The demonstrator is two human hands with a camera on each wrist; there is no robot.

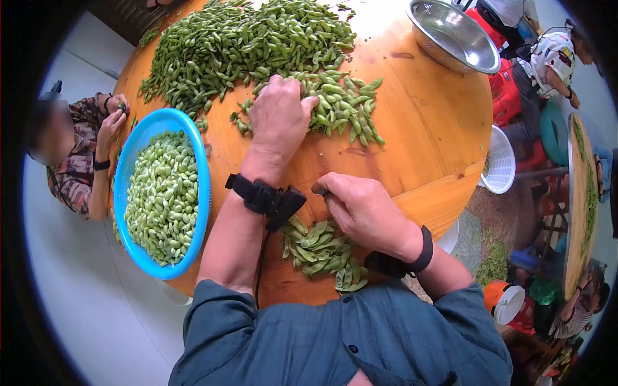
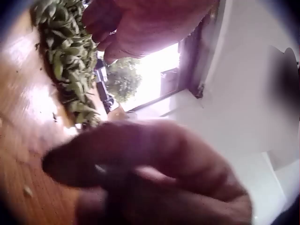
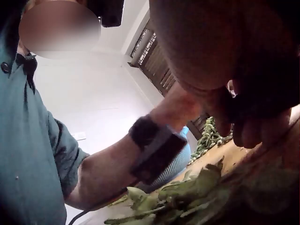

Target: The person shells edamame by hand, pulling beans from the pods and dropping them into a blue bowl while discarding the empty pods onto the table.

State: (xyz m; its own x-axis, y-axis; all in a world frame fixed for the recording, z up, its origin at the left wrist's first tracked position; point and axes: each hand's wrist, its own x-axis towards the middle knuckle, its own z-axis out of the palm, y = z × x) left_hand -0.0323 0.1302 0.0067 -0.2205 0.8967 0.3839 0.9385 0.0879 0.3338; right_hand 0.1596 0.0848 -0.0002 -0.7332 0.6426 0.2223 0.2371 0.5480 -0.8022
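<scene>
Okay, so closest to me on the feed is a loose pile of flat, green, empty-looking pods (image 1: 315,248), right by the near edge of the round, orange-brown wooden table (image 1: 425,145). The right hand (image 1: 364,209) hangs just beyond and above them, fingers curled in and thumb up against the index finger. Could be something tiny in that pinch, but I honestly can't tell from here.

Over by the left edge I've got a bright blue plastic basket (image 1: 204,186) with shelled, pale green beans (image 1: 161,196) spread across the inside. The left hand (image 1: 280,119) is further out than the right, back of the hand up, fingers bent down at the plump green unshelled pods (image 1: 341,106). Fingertips are hidden from my head view, and the left wrist view doesn't settle whether they've got hold of one.

Those pods run into a big green heap (image 1: 244,48) toward the far edge. A shiny metal colander (image 1: 454,35) sits at the far right edge. Off the left side there's a person in a camouflage-patterned shirt (image 1: 80,154), hands together near the edge, and a white slatted basket (image 1: 501,161) is off to the right, lower than the tabletop.
</scene>
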